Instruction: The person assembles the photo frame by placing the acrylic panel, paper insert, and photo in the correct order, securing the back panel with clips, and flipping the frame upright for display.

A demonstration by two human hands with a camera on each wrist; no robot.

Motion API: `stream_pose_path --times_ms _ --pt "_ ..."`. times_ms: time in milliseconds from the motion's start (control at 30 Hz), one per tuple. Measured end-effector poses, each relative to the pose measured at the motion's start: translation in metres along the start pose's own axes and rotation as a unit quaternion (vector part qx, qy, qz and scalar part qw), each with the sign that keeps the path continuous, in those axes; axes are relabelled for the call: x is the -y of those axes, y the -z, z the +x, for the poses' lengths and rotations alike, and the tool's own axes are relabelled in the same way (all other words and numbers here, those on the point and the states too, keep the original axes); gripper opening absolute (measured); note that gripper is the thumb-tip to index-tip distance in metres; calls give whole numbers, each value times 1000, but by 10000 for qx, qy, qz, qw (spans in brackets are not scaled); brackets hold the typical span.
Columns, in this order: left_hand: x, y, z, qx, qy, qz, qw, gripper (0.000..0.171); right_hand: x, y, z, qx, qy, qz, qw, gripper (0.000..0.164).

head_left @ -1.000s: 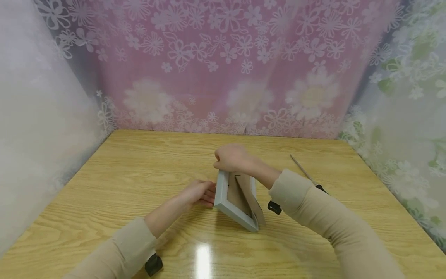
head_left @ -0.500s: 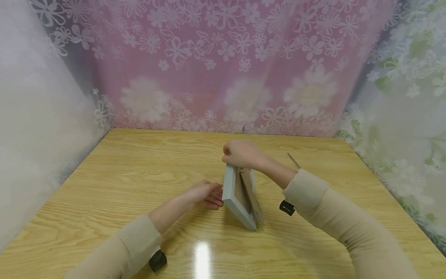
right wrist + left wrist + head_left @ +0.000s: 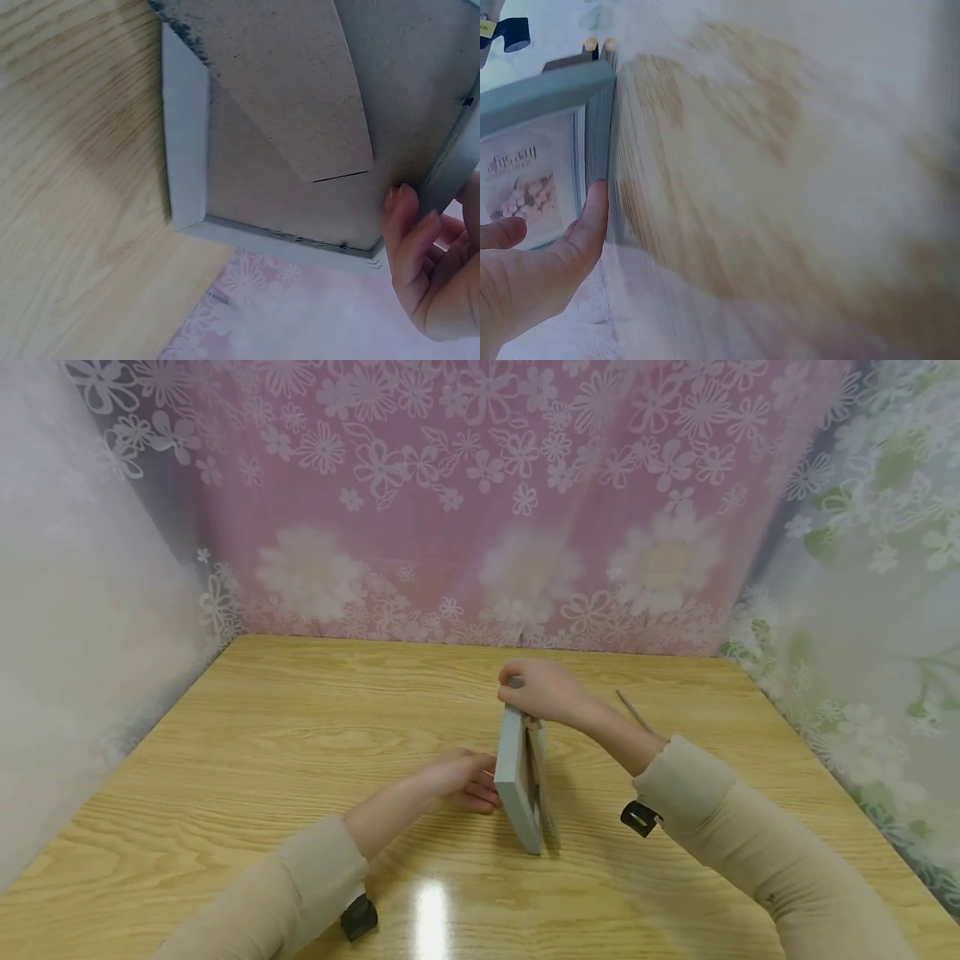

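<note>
A pale grey-blue picture frame stands on the wooden table, turned nearly edge-on in the head view. My right hand grips its upper edge, the fingers curled over it. The right wrist view shows the brown backing board and the cardboard stand leg attached to it. My left hand is at the frame's front side with fingers loosely extended. In the left wrist view, the thumb overlaps the printed picture and a fingertip lies right at the frame's edge near the tabletop.
A thin metal shaft lies on the wooden table at the right, its other end hidden behind my right forearm. Floral curtains enclose the back and both sides. Black camera mounts hang below both wrists.
The picture frame has turned from showing its back to nearly edge-on and shifted slightly right. Both hands have moved right with it; the right forearm now covers the screwdriver's black handle.
</note>
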State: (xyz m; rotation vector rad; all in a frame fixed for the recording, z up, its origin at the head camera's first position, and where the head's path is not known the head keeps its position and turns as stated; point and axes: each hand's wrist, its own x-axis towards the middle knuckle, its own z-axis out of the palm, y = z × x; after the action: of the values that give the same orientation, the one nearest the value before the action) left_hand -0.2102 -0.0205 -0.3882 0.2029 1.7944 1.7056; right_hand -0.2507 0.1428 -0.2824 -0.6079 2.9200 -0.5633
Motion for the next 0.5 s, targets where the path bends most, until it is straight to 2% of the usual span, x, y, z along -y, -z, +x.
stream_pose_path --times_ms 200,500 --pt "-1 -9 3 57 48 -104 9999 41 -15 1 -3 -201 -269 740 9967 31" --pt "-2 -13 3 52 162 4 9999 46 -27 1 -10 -489 -227 1034 9932 30"
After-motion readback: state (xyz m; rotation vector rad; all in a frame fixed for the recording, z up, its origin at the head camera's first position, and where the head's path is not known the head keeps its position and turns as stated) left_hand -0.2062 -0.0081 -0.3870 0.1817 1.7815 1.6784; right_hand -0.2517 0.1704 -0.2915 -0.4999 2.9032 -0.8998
